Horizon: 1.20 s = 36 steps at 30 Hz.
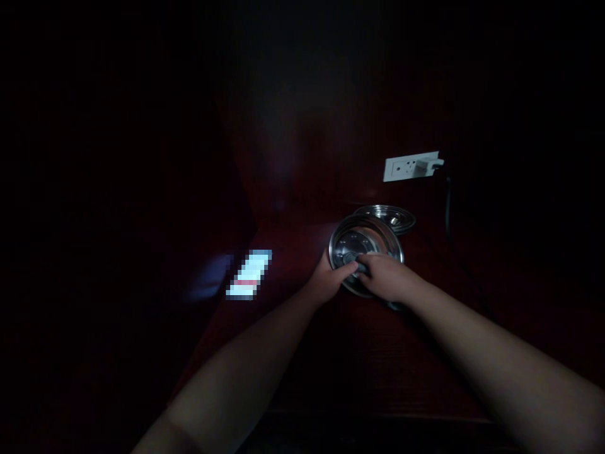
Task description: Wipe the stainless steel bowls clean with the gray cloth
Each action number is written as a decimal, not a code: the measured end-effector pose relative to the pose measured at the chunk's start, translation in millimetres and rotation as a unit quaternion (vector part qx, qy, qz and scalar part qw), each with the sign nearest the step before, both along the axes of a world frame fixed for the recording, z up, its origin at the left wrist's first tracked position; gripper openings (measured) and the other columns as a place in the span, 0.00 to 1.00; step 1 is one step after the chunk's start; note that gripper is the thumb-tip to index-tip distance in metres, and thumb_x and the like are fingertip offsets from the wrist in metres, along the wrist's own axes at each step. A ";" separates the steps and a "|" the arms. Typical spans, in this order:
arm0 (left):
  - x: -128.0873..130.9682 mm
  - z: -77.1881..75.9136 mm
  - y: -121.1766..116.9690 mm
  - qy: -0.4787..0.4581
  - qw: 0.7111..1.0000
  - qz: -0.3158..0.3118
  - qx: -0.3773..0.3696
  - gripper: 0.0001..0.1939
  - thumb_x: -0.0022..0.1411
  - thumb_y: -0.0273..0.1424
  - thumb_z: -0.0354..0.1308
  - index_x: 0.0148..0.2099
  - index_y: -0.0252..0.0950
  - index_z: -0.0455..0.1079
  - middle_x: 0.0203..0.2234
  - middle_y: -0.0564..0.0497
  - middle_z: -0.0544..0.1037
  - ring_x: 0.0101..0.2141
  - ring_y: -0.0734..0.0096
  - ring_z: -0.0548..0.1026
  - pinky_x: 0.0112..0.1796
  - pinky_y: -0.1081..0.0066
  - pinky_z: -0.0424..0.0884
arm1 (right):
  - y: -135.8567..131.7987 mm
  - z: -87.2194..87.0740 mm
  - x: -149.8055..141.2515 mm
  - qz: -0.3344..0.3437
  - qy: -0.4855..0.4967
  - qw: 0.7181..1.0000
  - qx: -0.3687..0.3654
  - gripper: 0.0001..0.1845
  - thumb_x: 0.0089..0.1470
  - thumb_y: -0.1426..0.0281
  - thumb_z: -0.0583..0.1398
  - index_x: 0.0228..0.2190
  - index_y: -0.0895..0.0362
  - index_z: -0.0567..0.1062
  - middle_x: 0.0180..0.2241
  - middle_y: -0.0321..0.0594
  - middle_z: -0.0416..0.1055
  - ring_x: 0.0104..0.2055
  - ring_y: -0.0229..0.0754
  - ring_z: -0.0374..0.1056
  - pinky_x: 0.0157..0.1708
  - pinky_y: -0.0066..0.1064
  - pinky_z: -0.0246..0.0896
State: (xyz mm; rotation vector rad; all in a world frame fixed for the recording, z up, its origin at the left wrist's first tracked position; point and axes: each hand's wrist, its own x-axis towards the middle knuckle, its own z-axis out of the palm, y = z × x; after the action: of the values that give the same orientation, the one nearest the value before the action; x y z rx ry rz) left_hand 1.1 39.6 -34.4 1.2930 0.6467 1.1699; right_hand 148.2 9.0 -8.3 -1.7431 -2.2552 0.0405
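Left hand (328, 277): fingers hidden behind the steel bowl (390, 243); thumb visible. Right hand (387, 276) covers part of the bowl's inside; small dark item (362, 266) at its fingertips mostly hidden, kind unclear. Steel dish (401, 217) behind, lower left masked by the bowl. Bright panel (250, 274), left of centre, blurred into blocks, content unreadable. Cable (448, 208), right of centre, fades into dark below. Left forearm (246, 353) cut by bottom edge, right forearm (486, 340) at lower right corner. Frame's far left, top, far right: lost in blackness.
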 end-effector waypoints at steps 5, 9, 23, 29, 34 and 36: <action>-0.5 7.0 -4.7 0.007 1.000 -0.009 -0.012 0.28 0.44 0.27 0.64 0.50 0.33 0.62 0.44 0.43 0.73 0.47 0.59 0.69 0.50 0.56 0.62 | 1.9 1.7 1.3 -0.023 -0.013 0.999 0.029 0.12 0.51 0.66 0.54 0.35 0.59 0.73 0.35 0.49 0.71 0.40 0.48 0.67 0.41 0.35 0.57; -0.1 9.6 -7.0 -0.007 1.000 -0.020 -0.022 0.28 0.44 0.28 0.64 0.50 0.33 0.63 0.44 0.42 0.73 0.47 0.57 0.69 0.49 0.55 0.62 | 4.0 2.5 3.9 -0.043 -0.022 0.997 0.065 0.13 0.51 0.67 0.54 0.37 0.59 0.72 0.38 0.49 0.71 0.42 0.49 0.66 0.43 0.36 0.56; -2.5 12.7 -9.3 -0.031 0.993 -0.107 -0.036 0.24 0.47 0.31 0.63 0.49 0.35 0.66 0.47 0.43 0.73 0.46 0.57 0.71 0.49 0.57 0.64 | 3.8 8.3 3.4 0.048 0.120 0.980 0.149 0.07 0.50 0.71 0.54 0.32 0.57 0.71 0.37 0.46 0.67 0.42 0.47 0.62 0.44 0.37 0.57; -1.7 9.9 -7.8 -0.021 0.996 -0.080 -0.027 0.22 0.49 0.31 0.61 0.49 0.36 0.67 0.48 0.45 0.72 0.49 0.58 0.69 0.51 0.57 0.61 | 4.1 9.1 4.9 0.087 0.081 0.984 0.134 0.13 0.48 0.74 0.54 0.37 0.58 0.71 0.43 0.48 0.67 0.48 0.50 0.61 0.49 0.41 0.54; -2.3 5.2 -4.2 -0.022 0.995 -0.092 -0.035 0.23 0.50 0.32 0.61 0.49 0.36 0.67 0.46 0.46 0.74 0.49 0.58 0.69 0.51 0.57 0.61 | 4.4 11.1 10.3 0.053 0.040 0.992 0.104 0.14 0.46 0.74 0.55 0.37 0.60 0.72 0.42 0.49 0.68 0.48 0.50 0.62 0.48 0.38 0.56; -1.8 3.9 -3.5 -0.032 0.994 -0.094 -0.046 0.23 0.50 0.32 0.60 0.50 0.35 0.66 0.44 0.46 0.75 0.49 0.58 0.69 0.51 0.57 0.61 | 3.1 12.9 10.7 0.055 0.038 0.994 0.089 0.13 0.45 0.74 0.55 0.36 0.60 0.72 0.41 0.48 0.70 0.47 0.49 0.63 0.47 0.37 0.56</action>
State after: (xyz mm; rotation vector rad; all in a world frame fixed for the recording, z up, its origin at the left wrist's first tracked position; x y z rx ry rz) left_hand -0.7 36.1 -30.4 1.2070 0.5143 1.0106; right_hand 158.8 12.1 4.5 -1.5005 -2.2246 -0.0695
